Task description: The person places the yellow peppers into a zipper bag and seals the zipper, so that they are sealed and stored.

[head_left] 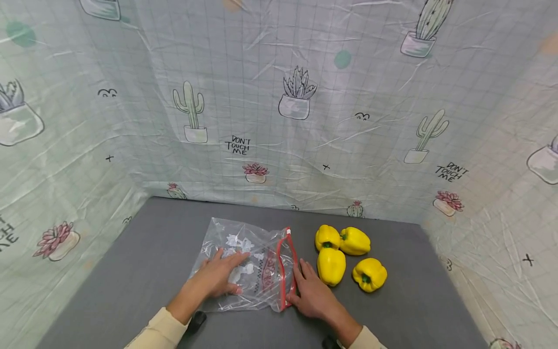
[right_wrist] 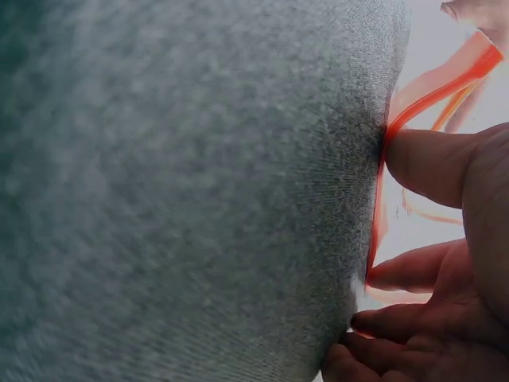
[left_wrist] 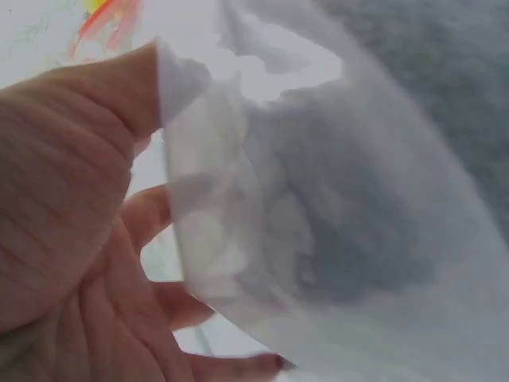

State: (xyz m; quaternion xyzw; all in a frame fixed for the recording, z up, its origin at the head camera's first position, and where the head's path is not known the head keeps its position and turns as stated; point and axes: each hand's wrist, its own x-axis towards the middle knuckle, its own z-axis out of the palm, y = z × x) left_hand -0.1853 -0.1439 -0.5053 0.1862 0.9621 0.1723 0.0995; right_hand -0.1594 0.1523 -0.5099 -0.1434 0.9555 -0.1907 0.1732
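A clear plastic zip bag (head_left: pixel 267 274) with a red zip edge lies flat on the grey table, its mouth facing right. White printed shapes and red lettering show on it. My left hand (head_left: pixel 217 274) rests on the bag's left half, fingers spread over the plastic. In the left wrist view the plastic (left_wrist: pixel 334 199) fills most of the picture beside the left fingers. At the bag's mouth, my right hand (head_left: pixel 315 293) touches the red zip strip (right_wrist: pixel 453 83) with thumb and fingertips, fingers apart. Several yellow bell peppers (head_left: pixel 331 266) sit to the right of the bag.
One bell pepper (head_left: pixel 369 275) stands a little apart from the close group of the others. The grey table (head_left: pixel 418 300) stretches left and right of these things. A cactus-print cloth (head_left: pixel 322 145) hangs behind and at both sides.
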